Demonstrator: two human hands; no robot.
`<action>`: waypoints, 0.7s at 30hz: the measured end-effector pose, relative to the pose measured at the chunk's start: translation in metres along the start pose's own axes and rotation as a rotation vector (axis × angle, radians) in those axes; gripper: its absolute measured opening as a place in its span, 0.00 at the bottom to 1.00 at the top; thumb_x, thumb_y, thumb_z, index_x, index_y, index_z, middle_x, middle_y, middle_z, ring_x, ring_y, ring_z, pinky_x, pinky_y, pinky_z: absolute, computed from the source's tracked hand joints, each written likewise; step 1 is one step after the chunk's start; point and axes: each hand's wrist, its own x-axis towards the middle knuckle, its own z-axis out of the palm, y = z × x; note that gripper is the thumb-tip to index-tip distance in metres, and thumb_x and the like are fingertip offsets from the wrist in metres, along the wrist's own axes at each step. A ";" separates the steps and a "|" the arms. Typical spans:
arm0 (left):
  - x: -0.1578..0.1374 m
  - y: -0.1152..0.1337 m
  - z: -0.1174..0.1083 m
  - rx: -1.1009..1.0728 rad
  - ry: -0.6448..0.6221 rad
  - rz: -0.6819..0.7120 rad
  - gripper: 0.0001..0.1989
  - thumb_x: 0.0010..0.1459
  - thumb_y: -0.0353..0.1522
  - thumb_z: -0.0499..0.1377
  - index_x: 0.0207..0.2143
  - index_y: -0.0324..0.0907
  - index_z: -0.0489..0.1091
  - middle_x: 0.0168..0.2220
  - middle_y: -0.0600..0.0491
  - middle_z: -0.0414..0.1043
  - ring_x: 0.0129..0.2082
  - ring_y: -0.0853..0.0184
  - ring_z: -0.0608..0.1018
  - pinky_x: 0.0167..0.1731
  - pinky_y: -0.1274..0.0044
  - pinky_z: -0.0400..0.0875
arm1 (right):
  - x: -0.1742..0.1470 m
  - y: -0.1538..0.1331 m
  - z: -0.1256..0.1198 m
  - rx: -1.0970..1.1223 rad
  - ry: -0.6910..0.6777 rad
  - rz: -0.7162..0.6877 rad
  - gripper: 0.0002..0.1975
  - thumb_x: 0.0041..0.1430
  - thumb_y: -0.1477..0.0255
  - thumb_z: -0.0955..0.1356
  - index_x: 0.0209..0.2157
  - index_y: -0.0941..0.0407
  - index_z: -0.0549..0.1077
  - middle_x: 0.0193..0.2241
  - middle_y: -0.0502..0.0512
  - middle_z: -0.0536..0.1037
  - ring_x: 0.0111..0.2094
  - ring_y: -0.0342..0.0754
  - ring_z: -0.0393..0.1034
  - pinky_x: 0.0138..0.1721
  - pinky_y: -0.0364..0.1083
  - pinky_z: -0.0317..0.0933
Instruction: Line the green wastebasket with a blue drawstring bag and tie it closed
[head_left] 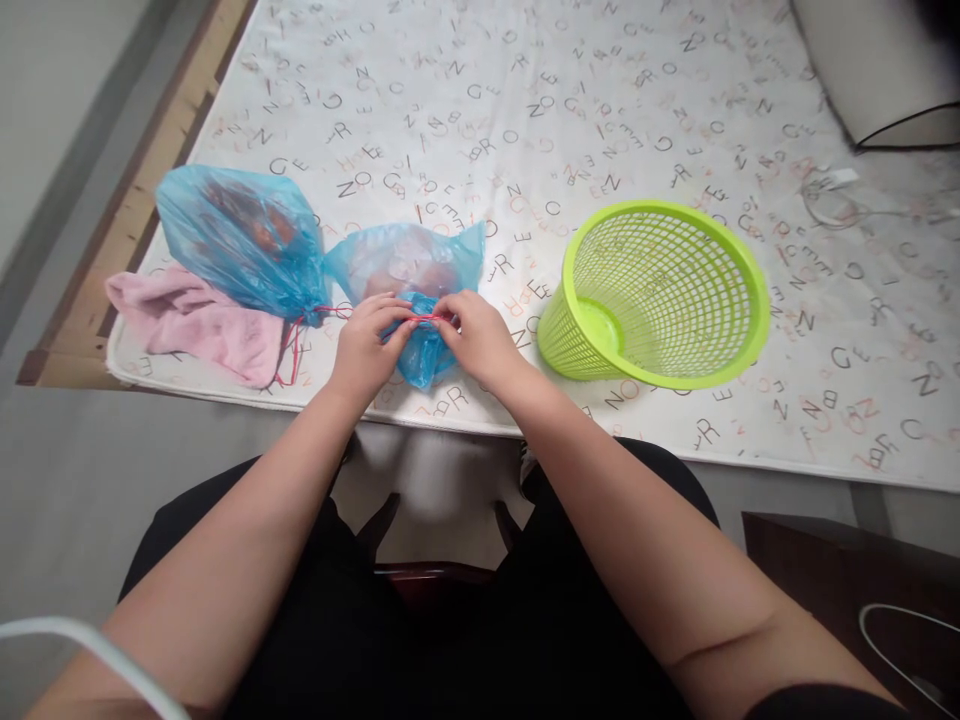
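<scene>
A small blue plastic bag (405,255) with reddish-brown contents lies near the table's front edge, its gathered mouth toward me. Around that neck runs a thin red string. My left hand (371,340) pinches the string from the left, and my right hand (472,335) pinches it from the right, fingertips almost meeting above the crumpled neck. To the left rests a larger blue bag (240,235), closed at its neck, with brownish things showing through. Red string (294,350) trails beside it, over the edge of a pink cloth (199,325).
A tilted lime-green mesh basket (667,380) stands right of my hands. A pale box-like object (877,70) occupies the far right corner, with a thin cable (832,205) in front of it. The letter-printed tablecloth (600,120) covers the table; its front edge is close to my lap.
</scene>
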 end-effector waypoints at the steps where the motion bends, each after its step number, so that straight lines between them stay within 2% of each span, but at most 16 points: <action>1: 0.000 0.001 -0.001 -0.010 0.007 -0.009 0.07 0.65 0.36 0.62 0.39 0.46 0.81 0.48 0.48 0.81 0.60 0.55 0.75 0.66 0.62 0.63 | 0.000 0.000 -0.001 -0.003 0.004 0.005 0.08 0.70 0.72 0.64 0.42 0.55 0.76 0.43 0.56 0.77 0.46 0.50 0.70 0.50 0.48 0.63; 8: 0.000 0.004 -0.003 -0.004 0.050 -0.118 0.09 0.66 0.37 0.61 0.40 0.45 0.80 0.47 0.49 0.80 0.52 0.59 0.78 0.59 0.70 0.67 | 0.004 0.007 -0.002 0.029 0.127 0.119 0.09 0.68 0.73 0.62 0.42 0.54 0.74 0.42 0.55 0.79 0.45 0.51 0.71 0.50 0.50 0.63; 15: 0.001 0.003 -0.003 0.070 0.027 -0.104 0.10 0.66 0.38 0.60 0.38 0.43 0.77 0.46 0.48 0.81 0.50 0.59 0.78 0.56 0.69 0.69 | 0.006 0.011 -0.005 0.183 0.311 0.293 0.03 0.63 0.72 0.64 0.35 0.53 0.70 0.35 0.51 0.77 0.39 0.49 0.72 0.44 0.48 0.63; 17: 0.001 0.003 -0.002 0.091 -0.028 -0.081 0.09 0.66 0.38 0.59 0.38 0.43 0.77 0.46 0.48 0.81 0.50 0.59 0.79 0.56 0.69 0.69 | 0.007 0.011 -0.005 0.250 0.342 0.331 0.03 0.63 0.72 0.64 0.34 0.53 0.69 0.33 0.50 0.75 0.35 0.48 0.72 0.41 0.47 0.63; 21: -0.001 0.002 0.001 0.116 -0.250 -0.027 0.12 0.66 0.40 0.58 0.40 0.42 0.76 0.45 0.47 0.80 0.47 0.58 0.79 0.51 0.69 0.71 | 0.007 0.008 -0.005 0.413 0.358 0.440 0.03 0.66 0.72 0.62 0.36 0.52 0.65 0.29 0.48 0.74 0.25 0.45 0.70 0.32 0.46 0.62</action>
